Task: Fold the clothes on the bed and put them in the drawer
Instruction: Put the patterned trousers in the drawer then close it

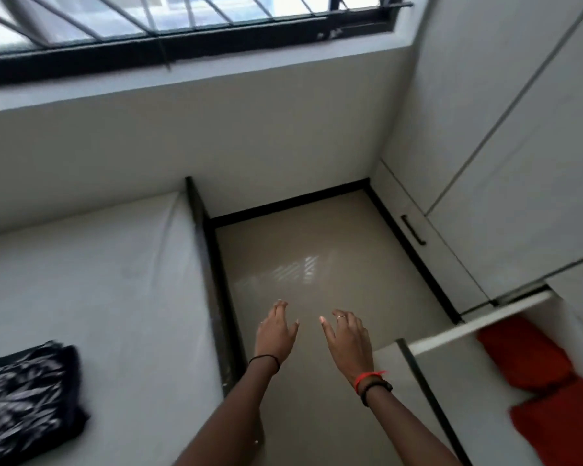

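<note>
A folded black garment with a white pattern (24, 398) lies on the white bed (98, 264) at the lower left. To the lower right an open white drawer (478, 324) holds folded red-orange clothes (535, 375). My left hand (275, 334) and my right hand (347, 338) hover over the floor between bed and drawer. Both have relaxed, spread fingers and hold nothing.
The bed's dark wooden side rail (216, 280) borders a strip of glossy beige floor (317, 257). White wardrobe doors (519, 129) and a lower drawer with a black handle (414, 230) stand on the right. A barred window (148, 28) runs above the wall.
</note>
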Action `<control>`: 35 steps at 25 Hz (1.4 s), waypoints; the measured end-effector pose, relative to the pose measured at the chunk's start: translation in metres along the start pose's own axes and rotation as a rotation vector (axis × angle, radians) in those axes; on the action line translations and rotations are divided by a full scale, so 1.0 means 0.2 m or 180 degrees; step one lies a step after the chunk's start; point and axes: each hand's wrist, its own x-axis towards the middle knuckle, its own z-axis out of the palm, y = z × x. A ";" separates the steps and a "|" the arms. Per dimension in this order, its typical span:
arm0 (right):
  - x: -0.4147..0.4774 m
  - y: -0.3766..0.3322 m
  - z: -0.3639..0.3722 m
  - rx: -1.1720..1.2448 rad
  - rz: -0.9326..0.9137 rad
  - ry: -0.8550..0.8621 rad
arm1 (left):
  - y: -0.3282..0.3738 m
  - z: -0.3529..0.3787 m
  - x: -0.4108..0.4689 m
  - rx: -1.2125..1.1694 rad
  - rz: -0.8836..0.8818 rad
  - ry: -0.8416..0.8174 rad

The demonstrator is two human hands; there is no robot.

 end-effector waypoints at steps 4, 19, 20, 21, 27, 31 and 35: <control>-0.05 -0.49 0.25 0.0100 -0.0229 -0.0229 | -0.51 -0.36 -0.05 -0.0116 -0.0441 0.0240; -0.21 -1.52 0.73 -0.0301 -0.1559 -0.1147 | -1.43 -0.83 -0.57 -0.0736 -0.1552 0.1137; -0.22 -1.56 0.75 -0.0345 -0.1618 -0.1216 | -1.46 -0.85 -0.61 -0.0775 -0.1598 0.1184; -0.24 -1.60 0.77 -0.0375 -0.1679 -0.1285 | -1.49 -0.87 -0.64 -0.0809 -0.1649 0.1239; -0.35 -1.86 0.90 -0.0439 -0.1948 -0.1577 | -1.71 -0.94 -0.80 -0.1057 -0.2011 0.1476; -0.42 -2.04 1.03 -0.0422 -0.1918 -0.1726 | -1.92 -1.00 -0.85 -0.1218 -0.2155 0.1517; -0.51 -2.22 1.22 -0.0403 -0.1613 -0.1929 | -2.21 -1.06 -0.86 -0.1245 -0.2318 0.1391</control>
